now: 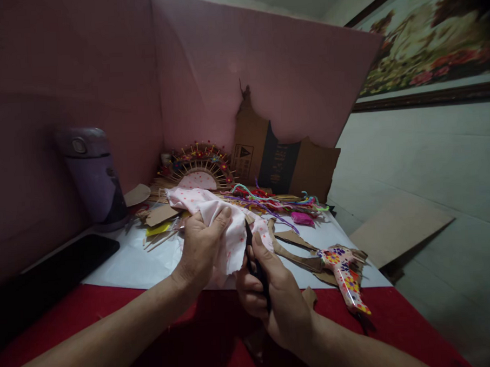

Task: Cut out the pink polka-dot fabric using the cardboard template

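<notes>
My left hand grips a piece of white cloth with small pink-red dots, the thumb pressed on top. In my right hand is a pair of black scissors, fingers wrapped round the handles. The blades point up and away from me, against the cloth's right edge; whether they are apart is hard to see. More of the cloth spreads behind my left hand and to the right of the blades.
A purple bottle and a black phone are at left. Behind lie a fan-shaped stick craft, colourful pipe cleaners and torn cardboard. A flower-patterned glue gun rests at right on cardboard scraps. White paper covers the red tablecloth.
</notes>
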Demonstrator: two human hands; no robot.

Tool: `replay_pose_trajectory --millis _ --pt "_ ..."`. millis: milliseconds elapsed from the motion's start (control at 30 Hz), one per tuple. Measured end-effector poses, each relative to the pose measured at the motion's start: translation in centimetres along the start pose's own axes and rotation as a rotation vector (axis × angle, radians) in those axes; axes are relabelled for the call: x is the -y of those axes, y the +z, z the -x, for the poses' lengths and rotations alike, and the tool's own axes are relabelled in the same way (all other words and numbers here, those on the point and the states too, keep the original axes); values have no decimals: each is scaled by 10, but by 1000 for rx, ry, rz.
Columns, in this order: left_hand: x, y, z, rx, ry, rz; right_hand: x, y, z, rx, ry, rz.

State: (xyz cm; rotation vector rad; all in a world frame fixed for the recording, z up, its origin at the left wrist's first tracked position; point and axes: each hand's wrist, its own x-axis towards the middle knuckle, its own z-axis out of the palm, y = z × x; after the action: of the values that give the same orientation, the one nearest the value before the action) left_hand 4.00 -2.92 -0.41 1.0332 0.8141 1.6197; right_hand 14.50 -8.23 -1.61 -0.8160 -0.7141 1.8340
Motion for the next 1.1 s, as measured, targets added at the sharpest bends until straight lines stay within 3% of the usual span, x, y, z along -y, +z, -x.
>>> replay_pose_trajectory --millis 1100 --pt "-11 5 7 57 -152 55 -7 -4 1 207 -84 331"
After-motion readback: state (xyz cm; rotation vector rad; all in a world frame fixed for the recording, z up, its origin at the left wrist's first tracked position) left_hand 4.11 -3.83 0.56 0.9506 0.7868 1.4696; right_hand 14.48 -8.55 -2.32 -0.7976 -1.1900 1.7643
